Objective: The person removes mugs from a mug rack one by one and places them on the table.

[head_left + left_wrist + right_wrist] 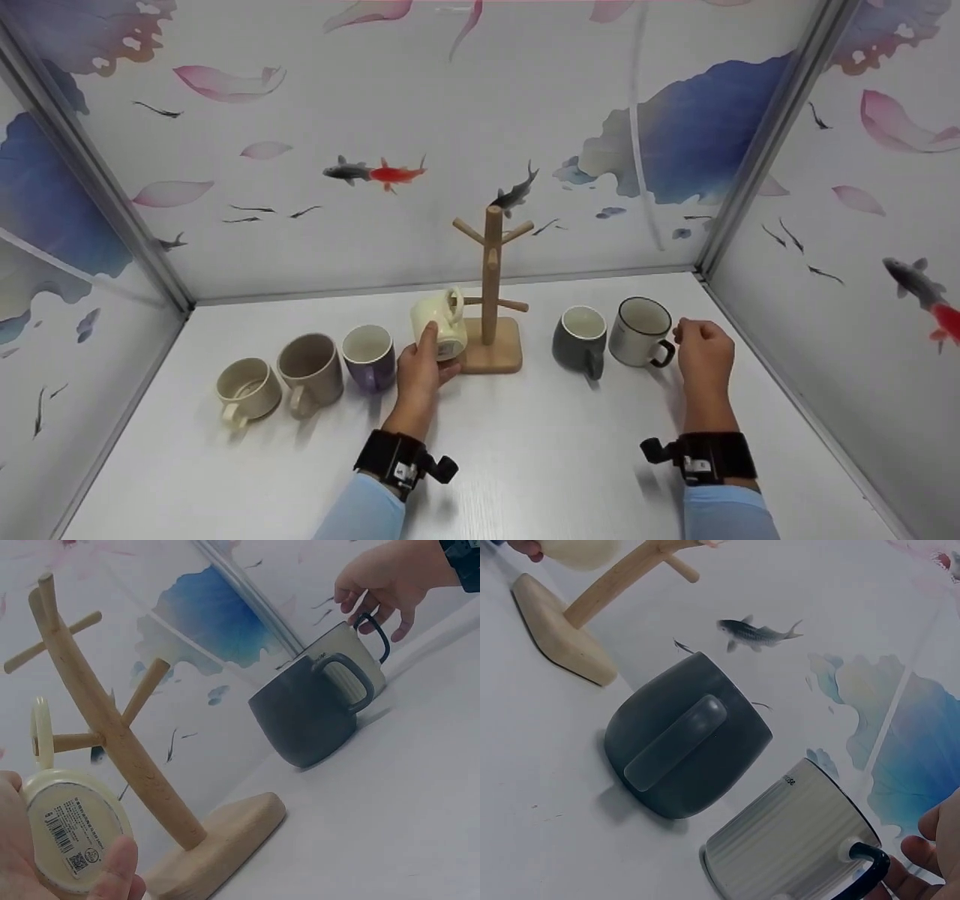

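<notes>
My left hand (417, 375) grips a cream mug (431, 315), tilted on its side beside the wooden mug tree (491, 277). In the left wrist view the mug's labelled base (79, 836) faces the camera, and its handle (43, 731) is around a low left peg (79, 742). Over on the right, my right hand (706, 354) is beside a pale ribbed mug (791, 840) with a black handle (870, 862). Its fingers are loosely bent near that handle; whether they touch it I cannot tell. A dark grey mug (577, 345) stands upright between the tree and the ribbed mug.
Left of my left hand stand a purple mug (369, 364), a brown mug (310, 371) and a low beige mug (249, 390). Printed wall panels (480, 97) enclose the white table (555, 465) at the back and both sides.
</notes>
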The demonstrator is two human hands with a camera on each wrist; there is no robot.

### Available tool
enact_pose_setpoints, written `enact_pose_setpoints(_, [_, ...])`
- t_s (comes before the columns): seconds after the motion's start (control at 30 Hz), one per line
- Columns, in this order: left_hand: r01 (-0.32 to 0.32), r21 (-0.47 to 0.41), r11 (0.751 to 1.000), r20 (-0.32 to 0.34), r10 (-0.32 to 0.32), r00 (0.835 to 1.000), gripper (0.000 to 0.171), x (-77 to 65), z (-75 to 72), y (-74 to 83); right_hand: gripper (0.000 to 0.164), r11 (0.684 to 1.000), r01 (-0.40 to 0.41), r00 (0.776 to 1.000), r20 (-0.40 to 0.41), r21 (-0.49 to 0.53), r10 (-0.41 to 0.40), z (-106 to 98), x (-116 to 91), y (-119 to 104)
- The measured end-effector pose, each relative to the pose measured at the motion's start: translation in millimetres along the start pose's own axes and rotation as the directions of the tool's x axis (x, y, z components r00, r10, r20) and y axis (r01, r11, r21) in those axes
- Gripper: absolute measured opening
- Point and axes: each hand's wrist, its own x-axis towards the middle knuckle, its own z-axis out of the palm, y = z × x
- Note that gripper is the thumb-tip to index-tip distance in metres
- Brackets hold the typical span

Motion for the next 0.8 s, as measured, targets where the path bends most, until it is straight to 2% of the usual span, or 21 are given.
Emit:
enact_pose_setpoints(0.23, [-0.055, -0.066, 0.996, 0.006, 0.056, 0.998, 0.065, -10.7, 1.3, 1.8, 0.031, 0.997, 0.070, 0.997, -0.024, -0.037, -0.071, -2, -7, -8])
enact_pose_setpoints(0.4, [-0.094, -0.107, 0.990, -0.024, 0.092, 0.995, 0.062, -19.0, 2.3, 4.1, 0.036, 0.989, 0.124, 0.991, -0.034, -0.075, -0.126, -5, -16, -25])
enact_pose_setpoints(0.53, [-0.090, -0.130, 0.987, -0.034, 0.086, 0.996, 0.062, -24.5, -0.7, 10.8, 0.035, 0.982, 0.171, 0.984, -0.037, -0.081, -0.174, -4, -28, -42])
enact_pose_setpoints(0.63, [-0.083, -0.148, 0.985, -0.041, 0.078, 0.996, 0.064, -29.2, -2.3, 15.2, 0.031, 0.978, 0.197, 0.980, -0.008, -0.066, -0.197, -2, -39, -54])
enact_pose_setpoints(0.8, [-0.113, -0.193, 0.975, -0.056, 0.104, 0.993, 0.065, -36.6, 0.2, 22.7, 0.026, 0.970, 0.242, 0.968, 0.073, -0.040, -0.238, 6, -59, -70])
